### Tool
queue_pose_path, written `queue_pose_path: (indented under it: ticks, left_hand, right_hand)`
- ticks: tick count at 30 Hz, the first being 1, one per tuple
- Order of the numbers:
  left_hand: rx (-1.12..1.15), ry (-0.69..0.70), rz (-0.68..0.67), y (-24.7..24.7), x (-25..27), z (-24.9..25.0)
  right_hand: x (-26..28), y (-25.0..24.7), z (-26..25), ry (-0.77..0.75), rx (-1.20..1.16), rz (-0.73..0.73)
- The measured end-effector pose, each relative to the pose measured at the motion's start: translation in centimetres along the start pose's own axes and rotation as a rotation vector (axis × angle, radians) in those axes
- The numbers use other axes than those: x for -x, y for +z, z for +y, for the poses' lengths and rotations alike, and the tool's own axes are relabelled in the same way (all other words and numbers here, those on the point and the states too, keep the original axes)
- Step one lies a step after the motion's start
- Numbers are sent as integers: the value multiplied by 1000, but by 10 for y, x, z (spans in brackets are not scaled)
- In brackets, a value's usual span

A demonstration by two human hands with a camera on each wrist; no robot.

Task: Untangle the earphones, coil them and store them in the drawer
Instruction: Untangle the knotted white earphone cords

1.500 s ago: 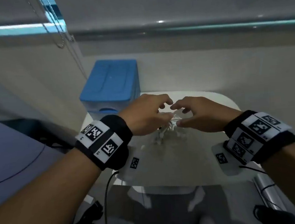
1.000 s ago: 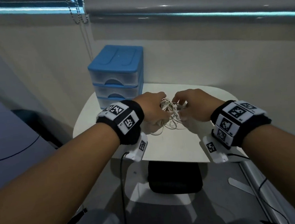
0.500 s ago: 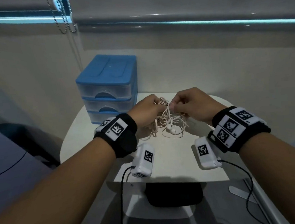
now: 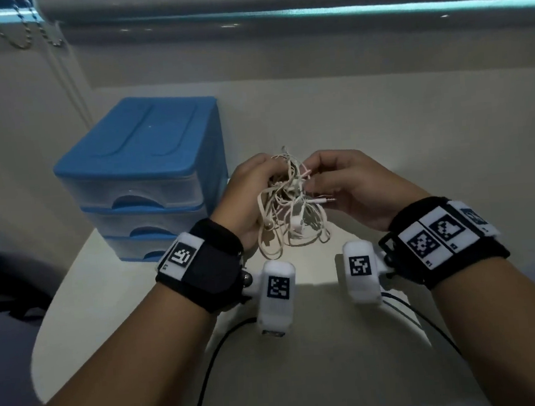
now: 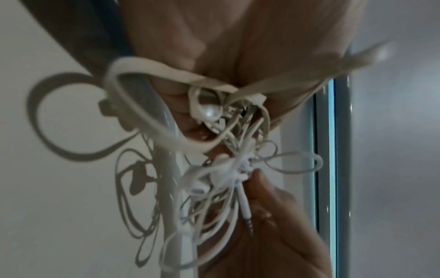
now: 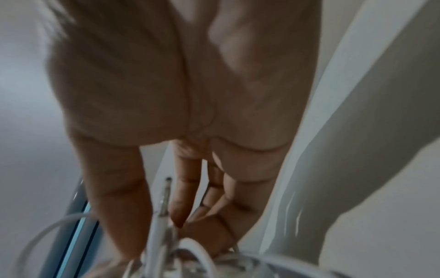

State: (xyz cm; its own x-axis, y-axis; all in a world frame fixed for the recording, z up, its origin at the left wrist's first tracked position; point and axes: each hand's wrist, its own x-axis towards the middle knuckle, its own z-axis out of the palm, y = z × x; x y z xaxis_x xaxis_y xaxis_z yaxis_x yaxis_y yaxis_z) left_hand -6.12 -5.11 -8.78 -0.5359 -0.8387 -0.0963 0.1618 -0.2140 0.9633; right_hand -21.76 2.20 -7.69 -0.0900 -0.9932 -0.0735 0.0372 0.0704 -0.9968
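Observation:
A tangled bundle of white and cream earphones [image 4: 287, 207] hangs in the air above the small white table [image 4: 113, 295], held between both hands. My left hand [image 4: 252, 191] grips the bundle's left side with curled fingers. My right hand [image 4: 338, 184] pinches cords on the right side, and the audio plug [image 4: 325, 200] sticks out toward its palm. In the left wrist view the earphones [image 5: 221, 150] dangle in loops with an earbud [image 5: 210, 112] near my fingers. The right wrist view shows the plug [image 6: 164, 199] beside my fingers [image 6: 183, 188]. The blue drawer unit [image 4: 143, 180] stands at back left, all three drawers closed.
The table stands against a pale wall under a window with a blind and its bead chain [image 4: 22, 33]. Black cables [image 4: 208, 367] run from the wrist cameras over the table's front edge. A dark seat [image 4: 6, 281] lies to the left.
Both hands have lifted the tangle off the table, turned more palm-in, and begun picking at it; the plug now points out to the right.

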Motion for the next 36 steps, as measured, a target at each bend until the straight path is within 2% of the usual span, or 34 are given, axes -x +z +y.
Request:
queue_pose_path:
  ticks: [6, 12, 17, 21, 24, 36]
  left_hand:
    - [0, 26, -7, 2, 1, -6]
    - [64, 25, -24, 3, 2, -9]
    - [85, 48, -6, 1, 2, -9]
    - [90, 41, 9, 1, 2, -9]
    - [94, 44, 13, 2, 2, -8]
    - [173, 15, -40, 6, 7, -6]
  right_hand:
    - [-11, -10, 11, -90, -48, -8]
    - [-11, -17, 25, -132, -266, 84]
    - [1, -34, 18, -247, -72, 219]
    - [12, -40, 17, -320, 116, 119]
    - [12, -39, 17, -319, 248, 86]
    - [11, -32, 19, -304, 312, 70]
